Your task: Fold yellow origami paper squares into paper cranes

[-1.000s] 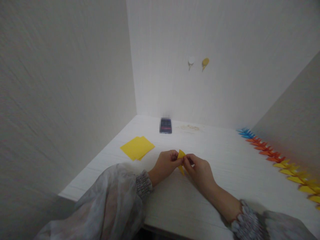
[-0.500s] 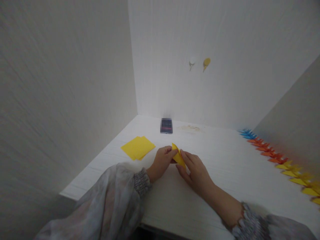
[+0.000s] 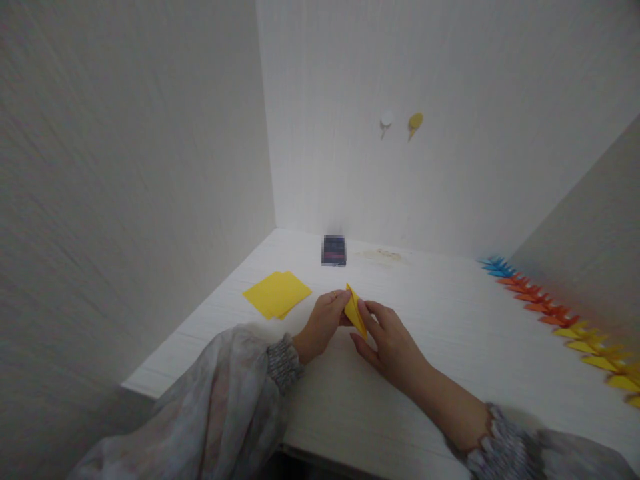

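Note:
Between my two hands is a folded piece of yellow origami paper (image 3: 355,313), narrow and pointed at its top and bottom ends. My left hand (image 3: 326,319) pinches its left side, with the thumb on top near the upper part. On the other side, my right hand (image 3: 393,337) touches the paper's right edge with its fingertips; the thumb sits apart below, near the lower point. Flat on the table to the left of my left hand lie a few overlapping yellow paper sheets (image 3: 277,294).
Along the right wall runs a row of folded paper cranes (image 3: 543,307) in blue, orange and yellow. A small dark blurred object (image 3: 334,251) rests on the white table (image 3: 420,427) by the back wall. Two hooks, one white (image 3: 387,120) and one yellow (image 3: 415,122), are on that wall.
The folded paper has turned slightly and looks narrower, its top point now beside my left thumb. My right fingers have shifted a little along its edge.

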Demonstrator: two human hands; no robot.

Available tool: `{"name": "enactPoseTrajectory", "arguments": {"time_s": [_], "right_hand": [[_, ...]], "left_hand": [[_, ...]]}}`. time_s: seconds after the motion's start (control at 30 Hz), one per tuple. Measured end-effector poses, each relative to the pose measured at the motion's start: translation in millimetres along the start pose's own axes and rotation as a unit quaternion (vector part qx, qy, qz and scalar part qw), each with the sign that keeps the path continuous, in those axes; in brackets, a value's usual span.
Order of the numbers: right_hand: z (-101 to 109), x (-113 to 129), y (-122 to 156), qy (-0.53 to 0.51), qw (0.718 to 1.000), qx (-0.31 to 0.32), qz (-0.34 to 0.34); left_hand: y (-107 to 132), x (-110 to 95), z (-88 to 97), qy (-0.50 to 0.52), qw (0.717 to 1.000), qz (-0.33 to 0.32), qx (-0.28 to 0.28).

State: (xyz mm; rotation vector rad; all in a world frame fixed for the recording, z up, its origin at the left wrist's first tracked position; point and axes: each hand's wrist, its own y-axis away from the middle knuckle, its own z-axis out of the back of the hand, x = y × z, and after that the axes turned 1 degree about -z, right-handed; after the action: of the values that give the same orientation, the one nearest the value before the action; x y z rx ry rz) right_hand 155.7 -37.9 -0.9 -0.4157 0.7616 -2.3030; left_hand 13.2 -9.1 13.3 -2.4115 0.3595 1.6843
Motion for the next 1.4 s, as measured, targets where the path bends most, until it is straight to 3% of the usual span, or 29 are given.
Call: {"name": "enactPoseTrajectory", "arguments": {"time_s": [0.27,0.4,0.5,0.6,0.67,0.93,1.1,1.4], "right_hand": [[-2.5,2.7,-0.3,0.0,1.0,0.027,-0.016],[0.3,0.9,1.3,-0.121,0.992,0.006,-0.043],[6.7,-2.5,-0.5,-0.255,0.956,-0.023,-0.142],[9.8,-6.5,-3.6,-0.313,0.917,-0.063,-0.238],[8.4,-7.9,-5.1,-0.339,0.9,-0.066,-0.266],[-1.5,-5.6,-3.0,-0.4,0.865,-0.035,-0.302],[1.6,-7.2,-4.4,-0.429,0.85,-0.033,-0.303],[1.0,-4.4,-5.1,-0.469,0.817,-0.038,-0.333]], "left_hand": [[0.3,-0.8,1.2,-0.06,0.998,-0.008,0.018],[-1.7,1.1,3.0,-0.055,0.998,-0.007,0.006],[-1.8,1.1,3.0,-0.056,0.998,0.005,0.035],[-0.3,1.6,2.0,-0.065,0.993,0.042,0.085],[0.7,3.7,1.7,-0.082,0.987,0.066,0.118],[1.5,13.6,4.4,-0.121,0.969,0.078,0.203],[3.7,10.6,5.2,-0.147,0.961,0.044,0.229],[2.7,15.4,5.2,-0.152,0.96,0.051,0.229]]}}
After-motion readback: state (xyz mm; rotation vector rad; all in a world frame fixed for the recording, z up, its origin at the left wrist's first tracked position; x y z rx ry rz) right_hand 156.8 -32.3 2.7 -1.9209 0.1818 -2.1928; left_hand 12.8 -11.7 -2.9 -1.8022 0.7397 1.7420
